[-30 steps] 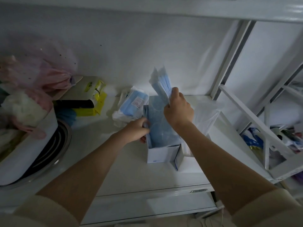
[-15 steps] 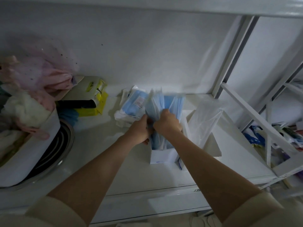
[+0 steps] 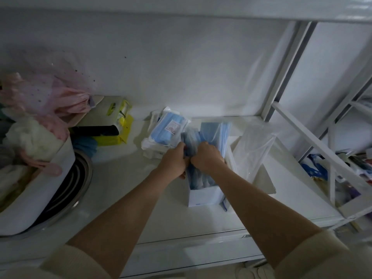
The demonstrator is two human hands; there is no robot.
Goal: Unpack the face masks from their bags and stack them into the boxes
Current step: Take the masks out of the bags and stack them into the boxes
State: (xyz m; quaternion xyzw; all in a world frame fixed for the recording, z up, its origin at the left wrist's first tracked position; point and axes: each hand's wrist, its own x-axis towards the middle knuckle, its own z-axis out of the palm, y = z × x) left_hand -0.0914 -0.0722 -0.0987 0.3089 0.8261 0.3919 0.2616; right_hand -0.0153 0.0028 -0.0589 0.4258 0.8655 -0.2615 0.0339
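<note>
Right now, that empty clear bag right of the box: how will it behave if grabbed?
The clear bag is probably very light and floppy: thin, crinkled film slumped against the box. It is likely slippery, given its glossy sheen. A push would probably crumple or slide it, not tip it.

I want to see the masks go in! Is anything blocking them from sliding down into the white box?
Nothing visible blocks them. Both hands, left hand and right hand, hold the blue masks right over the open white box, and their lower ends already sit inside. The empty clear bag stands off to the right.
</note>
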